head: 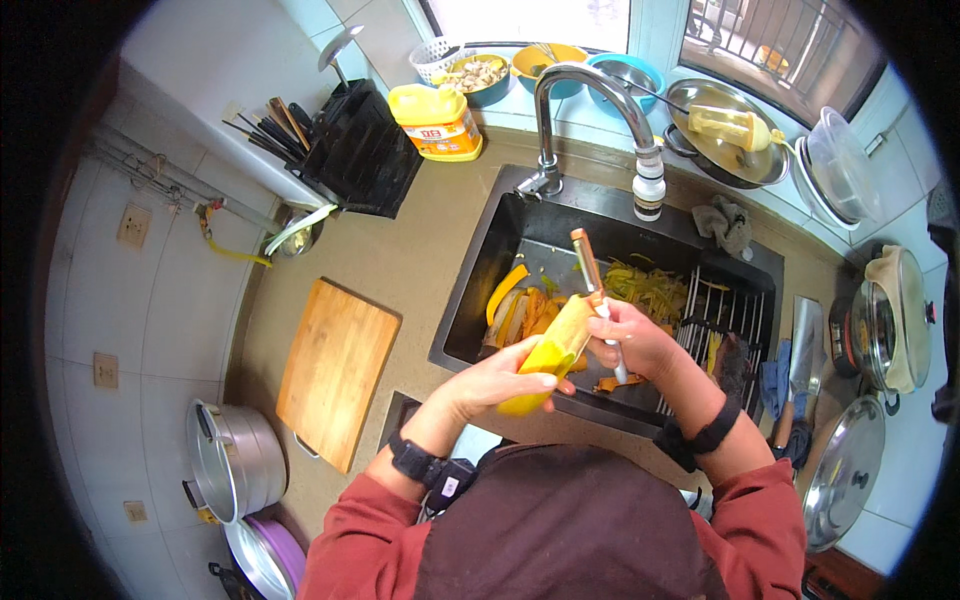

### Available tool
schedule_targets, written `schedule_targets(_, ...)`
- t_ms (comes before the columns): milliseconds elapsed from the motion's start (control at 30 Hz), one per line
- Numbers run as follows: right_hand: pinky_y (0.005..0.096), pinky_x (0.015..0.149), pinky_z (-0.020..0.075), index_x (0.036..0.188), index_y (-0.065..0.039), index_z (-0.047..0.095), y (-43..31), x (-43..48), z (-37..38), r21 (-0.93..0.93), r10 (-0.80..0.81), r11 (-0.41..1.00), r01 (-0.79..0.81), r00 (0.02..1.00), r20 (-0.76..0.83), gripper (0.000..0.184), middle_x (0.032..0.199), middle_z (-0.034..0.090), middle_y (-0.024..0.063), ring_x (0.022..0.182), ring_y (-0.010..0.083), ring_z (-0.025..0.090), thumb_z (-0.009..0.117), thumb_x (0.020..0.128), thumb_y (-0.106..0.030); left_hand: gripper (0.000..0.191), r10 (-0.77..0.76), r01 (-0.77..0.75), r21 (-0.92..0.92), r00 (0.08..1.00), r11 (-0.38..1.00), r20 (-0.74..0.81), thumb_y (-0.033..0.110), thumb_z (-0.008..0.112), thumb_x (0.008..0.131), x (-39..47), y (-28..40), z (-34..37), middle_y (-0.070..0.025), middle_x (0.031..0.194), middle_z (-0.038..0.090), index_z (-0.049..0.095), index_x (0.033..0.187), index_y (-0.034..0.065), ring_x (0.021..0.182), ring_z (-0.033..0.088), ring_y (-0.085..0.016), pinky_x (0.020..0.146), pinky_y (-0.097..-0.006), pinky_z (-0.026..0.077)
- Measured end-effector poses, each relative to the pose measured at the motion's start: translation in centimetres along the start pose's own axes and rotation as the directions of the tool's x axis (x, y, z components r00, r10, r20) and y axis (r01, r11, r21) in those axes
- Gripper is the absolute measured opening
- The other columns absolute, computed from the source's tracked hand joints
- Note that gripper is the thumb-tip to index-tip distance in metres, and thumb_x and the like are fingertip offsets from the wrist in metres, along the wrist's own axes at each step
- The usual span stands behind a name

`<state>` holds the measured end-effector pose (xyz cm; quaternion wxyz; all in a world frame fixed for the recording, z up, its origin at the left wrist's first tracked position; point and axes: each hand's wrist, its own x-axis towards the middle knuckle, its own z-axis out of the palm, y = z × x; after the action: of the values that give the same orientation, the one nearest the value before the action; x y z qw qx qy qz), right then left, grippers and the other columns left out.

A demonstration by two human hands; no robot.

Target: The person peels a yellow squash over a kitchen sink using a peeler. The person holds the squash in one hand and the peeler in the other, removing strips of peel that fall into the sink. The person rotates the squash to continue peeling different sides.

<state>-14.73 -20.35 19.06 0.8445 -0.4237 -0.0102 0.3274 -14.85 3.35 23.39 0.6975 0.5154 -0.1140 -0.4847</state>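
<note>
My left hand point(511, 379) is closed around a yellow-green, partly peeled fruit or vegetable point(553, 352), tilted over the front edge of the dark sink point(450, 319). Beside its upper end, my right hand point(628, 337) grips a peeler point(589, 264) with a white handle and an orange-brown head. The blade points away from me, towards the tap. Below the hands, orange and yellow pieces point(517, 311) lie in the sink's left part. A heap of green-yellow peelings point(646, 289) is farther back, beside a wire rack point(694, 322) at the right.
A chrome tap point(592, 71) arches over the sink. Left of it are a wooden cutting board point(337, 367), a black knife block point(360, 157) and a yellow detergent jug point(435, 124). A cleaver point(805, 345) lies right of the sink, near a metal lid point(844, 465). Bowls line the windowsill.
</note>
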Motion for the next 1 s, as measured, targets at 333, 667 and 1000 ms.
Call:
schedule_targets(333,0.0473,0.058,0.0475,0.088,-0.006,0.047,2.0,-0.8,5.0,-0.977,-0.189,-0.119,-0.176,0.970,-0.151,0.032,0.075,0.063,0.0170,0.067,0.0346,0.062,0.044,0.090,-0.038,0.035,-0.315,0.285,-0.135,0.881,0.949,-0.354,0.007,0.058,0.076,2.6,-4.5,0.1,-0.0069,0.074,0.053,0.042,0.107,0.0061,0.052,0.053,-0.015,0.045,-0.0297,0.045)
schedule_targets(667,0.0469,0.063,0.0493,0.102,-0.006,0.049,4.4,3.2,-2.7,-0.873,-0.115,-0.168,-0.457,0.889,-0.444,0.035,0.084,0.063,0.0187,0.078,0.0353,0.063,0.038,0.092,-0.037,0.075,-0.114,0.176,0.159,0.934,0.972,-0.339,0.003,0.058,0.072,0.9,-4.6,0.6,-0.0052,0.079,0.049,0.020,0.136,0.0128,0.050,0.049,-0.012,0.041,-0.0282,0.041)
schedule_targets(1000,0.0472,0.060,0.0485,0.097,-0.008,0.049,4.0,0.4,2.6,-0.990,-0.021,0.002,-0.138,0.990,-0.138,0.030,0.076,0.062,0.0169,0.068,0.0351,0.062,0.045,0.090,-0.037,0.061,-0.306,0.425,0.207,0.846,0.881,-0.436,0.007,0.058,0.072,3.0,-5.5,-1.8,-0.0061,0.077,0.049,0.029,0.125,0.0088,0.048,0.048,-0.012,0.040,-0.0256,0.040)
